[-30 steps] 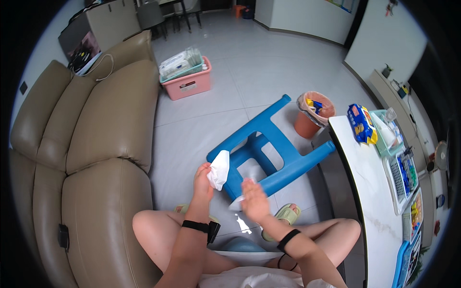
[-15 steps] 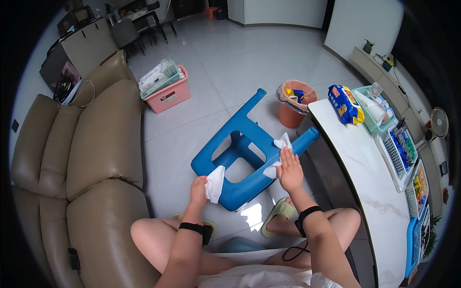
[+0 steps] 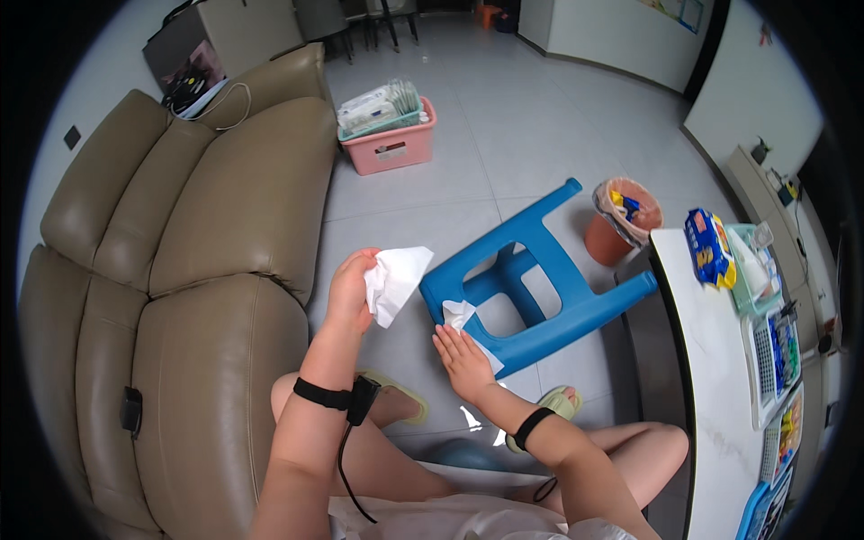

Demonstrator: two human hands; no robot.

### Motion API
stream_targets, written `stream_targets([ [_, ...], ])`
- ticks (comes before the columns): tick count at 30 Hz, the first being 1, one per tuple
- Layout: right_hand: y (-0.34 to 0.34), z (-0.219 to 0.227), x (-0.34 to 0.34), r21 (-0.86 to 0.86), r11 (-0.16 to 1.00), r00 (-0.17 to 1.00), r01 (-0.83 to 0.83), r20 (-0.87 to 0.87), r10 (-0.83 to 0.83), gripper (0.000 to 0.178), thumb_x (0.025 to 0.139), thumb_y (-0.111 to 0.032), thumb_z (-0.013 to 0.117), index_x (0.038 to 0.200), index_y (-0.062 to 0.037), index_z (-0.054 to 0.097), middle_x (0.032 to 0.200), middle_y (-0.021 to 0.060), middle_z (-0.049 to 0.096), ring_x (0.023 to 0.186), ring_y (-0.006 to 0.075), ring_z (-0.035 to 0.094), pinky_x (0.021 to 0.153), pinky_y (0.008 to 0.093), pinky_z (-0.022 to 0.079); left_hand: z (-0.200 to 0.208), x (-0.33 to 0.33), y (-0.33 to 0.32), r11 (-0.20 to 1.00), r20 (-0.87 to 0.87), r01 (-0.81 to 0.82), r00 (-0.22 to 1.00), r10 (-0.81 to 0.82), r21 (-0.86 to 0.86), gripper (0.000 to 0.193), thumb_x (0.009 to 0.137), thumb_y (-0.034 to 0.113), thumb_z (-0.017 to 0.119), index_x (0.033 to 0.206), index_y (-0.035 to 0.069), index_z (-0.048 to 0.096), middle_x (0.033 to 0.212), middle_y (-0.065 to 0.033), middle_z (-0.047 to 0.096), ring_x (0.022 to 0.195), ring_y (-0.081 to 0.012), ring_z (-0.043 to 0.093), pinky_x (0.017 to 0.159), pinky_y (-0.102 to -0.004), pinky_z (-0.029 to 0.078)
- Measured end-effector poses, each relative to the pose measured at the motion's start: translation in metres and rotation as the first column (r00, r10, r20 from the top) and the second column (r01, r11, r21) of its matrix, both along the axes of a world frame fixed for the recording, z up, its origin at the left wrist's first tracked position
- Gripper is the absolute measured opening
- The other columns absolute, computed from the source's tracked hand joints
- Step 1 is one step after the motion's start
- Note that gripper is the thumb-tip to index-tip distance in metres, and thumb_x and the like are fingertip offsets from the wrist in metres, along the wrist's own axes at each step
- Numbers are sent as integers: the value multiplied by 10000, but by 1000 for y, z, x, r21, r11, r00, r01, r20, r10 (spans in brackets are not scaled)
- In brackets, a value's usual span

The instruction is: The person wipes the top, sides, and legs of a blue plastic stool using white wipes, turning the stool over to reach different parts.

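On the blue stool [image 3: 576,328], our flat right hand [image 3: 465,364] presses a wipe [image 3: 457,312]; beside it, our left hand [image 3: 349,292] grips another wipe [image 3: 398,281]; unbraced, the stool could slide.

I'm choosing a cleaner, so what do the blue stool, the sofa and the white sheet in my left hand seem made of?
Blue stool: likely moulded plastic, smooth, low sheen, from its even colour and rounded edges.
Sofa: real or imitation leather, satin finish, from its seams and creases.
White sheet: matte, perhaps tissue or nonwoven wipe, from its thin, limp folds.
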State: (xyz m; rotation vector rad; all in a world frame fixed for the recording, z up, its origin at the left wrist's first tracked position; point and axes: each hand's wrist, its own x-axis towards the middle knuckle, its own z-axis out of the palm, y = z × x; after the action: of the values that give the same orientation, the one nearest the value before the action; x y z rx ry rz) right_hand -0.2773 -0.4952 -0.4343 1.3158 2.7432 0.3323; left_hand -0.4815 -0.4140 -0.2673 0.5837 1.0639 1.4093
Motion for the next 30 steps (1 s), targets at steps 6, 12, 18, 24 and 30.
stream_targets([
  [6,98,6,-46,-157,934,876,322,-324,-357,544,984,-280,337,1485,-69,309,1583,101,211,1470,246,159,1186,413,117,-3,-17,0,998,119,0,993,7,-63,247,851,55,452,1035,-43,585,937,-124,636,854,-217,628,777,-332,518],
  [12,62,-11,-39,-13,943,869,332,-385,-311,609,960,-339,418,1455,6,328,1542,198,260,1441,325,225,1173,447,169,-6,-22,22,999,6,38,999,-39,33,264,825,55,476,1029,-47,609,928,-126,645,856,-220,631,783,-327,510],
  [18,-12,12,60,-190,982,926,10,-369,-81,634,908,-345,546,1451,-70,366,1511,165,342,1415,308,298,1153,436,229,13,-15,22,993,79,80,993,-87,87,237,838,52,453,1011,-36,589,910,-119,636,833,-219,634,755,-340,520],
  [24,16,36,187,57,856,801,514,-387,-456,639,865,-220,574,1442,-42,365,1519,168,328,1406,344,299,1149,494,210,15,-1,14,983,18,182,983,-182,24,229,846,40,434,1007,-37,578,923,-119,628,843,-207,630,770,-338,520],
  [30,-5,10,116,-14,982,920,186,-348,-180,633,846,-191,573,1422,-4,389,1504,195,343,1402,342,321,1148,463,239,14,-10,16,994,112,90,989,-96,59,241,855,46,439,1027,-42,583,953,-127,627,877,-217,623,792,-337,513],
])
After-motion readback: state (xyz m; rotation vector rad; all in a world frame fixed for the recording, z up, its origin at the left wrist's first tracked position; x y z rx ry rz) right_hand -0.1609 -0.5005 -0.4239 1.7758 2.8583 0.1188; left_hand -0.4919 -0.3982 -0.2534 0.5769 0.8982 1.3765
